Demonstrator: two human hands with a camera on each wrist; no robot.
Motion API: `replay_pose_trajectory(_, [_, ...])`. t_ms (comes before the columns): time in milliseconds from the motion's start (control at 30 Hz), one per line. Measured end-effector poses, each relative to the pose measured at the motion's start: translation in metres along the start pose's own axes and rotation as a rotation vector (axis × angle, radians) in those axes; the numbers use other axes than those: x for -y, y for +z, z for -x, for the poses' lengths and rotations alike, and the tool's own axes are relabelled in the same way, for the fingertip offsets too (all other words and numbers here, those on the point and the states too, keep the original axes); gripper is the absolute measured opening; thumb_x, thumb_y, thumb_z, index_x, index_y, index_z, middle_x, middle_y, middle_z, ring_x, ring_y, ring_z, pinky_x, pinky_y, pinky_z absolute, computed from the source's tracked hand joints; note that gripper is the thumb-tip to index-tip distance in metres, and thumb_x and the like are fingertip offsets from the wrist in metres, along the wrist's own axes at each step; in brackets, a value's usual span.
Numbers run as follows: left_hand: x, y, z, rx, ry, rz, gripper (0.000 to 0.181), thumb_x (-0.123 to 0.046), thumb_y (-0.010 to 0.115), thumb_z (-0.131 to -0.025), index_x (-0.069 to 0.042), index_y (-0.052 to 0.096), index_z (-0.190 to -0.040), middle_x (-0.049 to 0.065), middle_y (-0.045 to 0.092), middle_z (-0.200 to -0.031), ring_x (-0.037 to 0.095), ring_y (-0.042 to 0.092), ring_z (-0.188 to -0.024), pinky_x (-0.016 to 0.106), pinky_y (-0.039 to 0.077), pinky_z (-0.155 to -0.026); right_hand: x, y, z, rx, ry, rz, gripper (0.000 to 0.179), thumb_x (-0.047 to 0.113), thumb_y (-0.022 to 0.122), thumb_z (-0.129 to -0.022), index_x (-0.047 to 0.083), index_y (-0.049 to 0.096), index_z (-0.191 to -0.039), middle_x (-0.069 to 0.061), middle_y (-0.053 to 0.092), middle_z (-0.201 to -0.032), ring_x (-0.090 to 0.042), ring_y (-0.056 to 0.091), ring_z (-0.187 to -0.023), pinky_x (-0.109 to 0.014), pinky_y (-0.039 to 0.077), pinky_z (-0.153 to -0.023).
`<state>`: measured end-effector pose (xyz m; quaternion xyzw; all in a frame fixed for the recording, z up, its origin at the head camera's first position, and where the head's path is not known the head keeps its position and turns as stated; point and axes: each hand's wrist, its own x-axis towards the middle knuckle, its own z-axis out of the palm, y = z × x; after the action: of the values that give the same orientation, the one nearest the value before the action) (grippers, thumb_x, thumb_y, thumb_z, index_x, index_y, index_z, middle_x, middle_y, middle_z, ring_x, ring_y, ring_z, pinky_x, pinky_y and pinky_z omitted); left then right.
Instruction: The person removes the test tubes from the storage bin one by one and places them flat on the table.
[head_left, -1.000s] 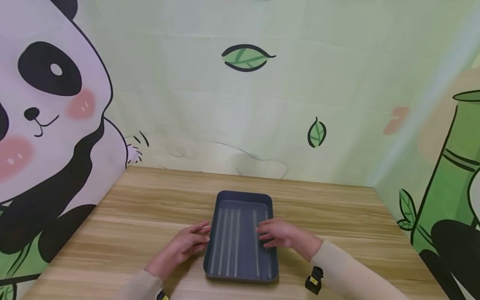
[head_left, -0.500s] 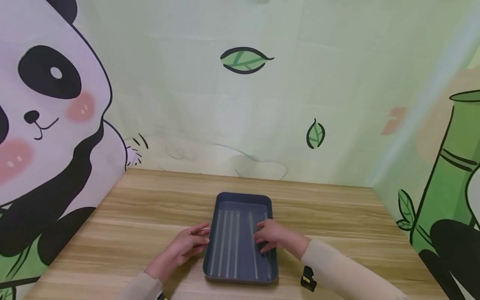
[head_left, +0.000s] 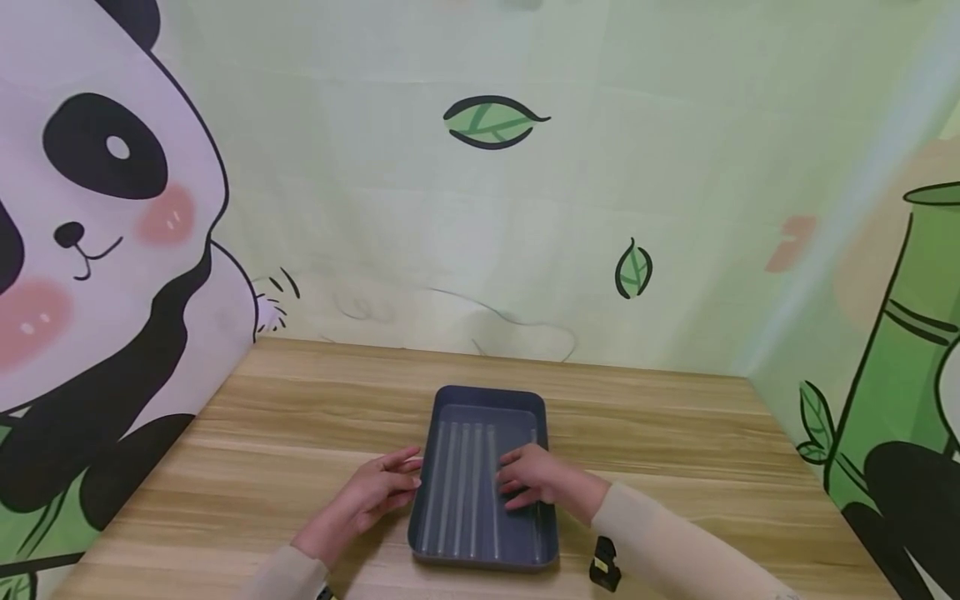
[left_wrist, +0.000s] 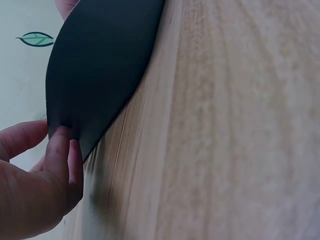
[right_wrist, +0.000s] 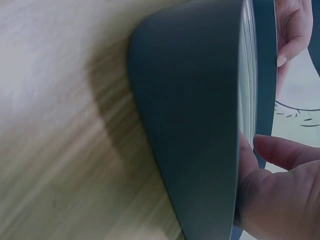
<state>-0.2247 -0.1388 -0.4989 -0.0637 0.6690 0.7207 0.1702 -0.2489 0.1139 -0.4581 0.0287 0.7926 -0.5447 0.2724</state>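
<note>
A dark blue rectangular tray (head_left: 517,540) lies on the wooden table, with several long clear rods or tubes (head_left: 450,492) side by side in its left part. Another clear rod (head_left: 537,537) lies apart along the right wall. My left hand (head_left: 378,492) touches the tray's outer left wall with its fingertips, which the left wrist view shows against the dark wall (left_wrist: 105,55). Reaching over the right wall, my right hand (head_left: 536,477) has its loosely bent fingertips at the rightmost rod (head_left: 493,508) of the left group. Thumb and finger stand apart in the right wrist view.
The wood-grain tabletop (head_left: 322,392) surrounds the tray. Behind it rises a pale green backdrop (head_left: 375,208) with leaves, and printed panels with a panda and bamboo stand at the sides. A black strap device (head_left: 604,565) sits beneath my right sleeve.
One clear rod has slid left across the tray floor, beside the other rods. My right hand has moved left with it. The left hand stays at the tray's wall.
</note>
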Motion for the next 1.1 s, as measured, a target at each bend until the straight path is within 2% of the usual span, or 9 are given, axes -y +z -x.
replay_pose_trajectory(233, [0.001,0.001,-0.001,-0.001,0.006,0.012,0.067,0.009,0.060,-0.091,0.006,0.037,-0.154,0.032,0.044,-0.155,0.009,0.065,-0.097,0.025,0.056,-0.085,-0.001,0.004,-0.003,0.005,0.016,-0.050,0.051,-0.006,0.056,-0.095,-0.018,0.044,-0.143,-0.034,0.060,-0.132,-0.038,0.067,-0.113,-0.045,0.063,-0.086])
replay_pose_trajectory(467, [0.000,0.001,-0.003,-0.004,0.003,0.036,0.067,0.011,0.059,-0.091,0.005,0.037,-0.154,0.032,0.043,-0.155,0.010,0.066,-0.097,0.025,0.056,-0.085,-0.001,0.003,-0.003,-0.011,0.024,-0.089,0.051,-0.005,0.056,-0.096,-0.015,0.045,-0.145,-0.032,0.061,-0.130,-0.033,0.066,-0.108,-0.044,0.063,-0.086])
replay_pose_trajectory(700, [0.001,0.002,-0.005,-0.001,0.002,0.025,0.067,0.011,0.059,-0.092,0.005,0.036,-0.155,0.032,0.042,-0.155,0.011,0.066,-0.097,0.026,0.057,-0.084,-0.003,0.007,-0.004,-0.027,0.017,-0.151,0.050,-0.007,0.055,-0.095,-0.017,0.043,-0.143,-0.032,0.061,-0.125,-0.033,0.063,-0.108,-0.050,0.062,-0.089])
replay_pose_trajectory(867, [0.002,0.001,-0.005,-0.004,0.003,0.043,0.067,0.011,0.059,-0.092,0.005,0.036,-0.155,0.033,0.042,-0.155,0.011,0.066,-0.096,0.025,0.057,-0.083,-0.003,0.012,-0.004,-0.058,0.021,-0.169,0.053,-0.009,0.056,-0.092,-0.016,0.042,-0.143,-0.030,0.062,-0.123,-0.029,0.060,-0.103,-0.047,0.063,-0.085])
replay_pose_trajectory(1100, [0.001,0.001,-0.002,-0.009,-0.002,0.043,0.067,0.011,0.059,-0.092,0.005,0.036,-0.155,0.032,0.042,-0.156,0.010,0.066,-0.095,0.024,0.057,-0.082,-0.005,0.020,-0.005,-0.087,0.010,-0.108,0.058,-0.005,0.062,-0.092,-0.015,0.040,-0.145,-0.035,0.058,-0.128,-0.043,0.061,-0.120,-0.038,0.065,-0.075])
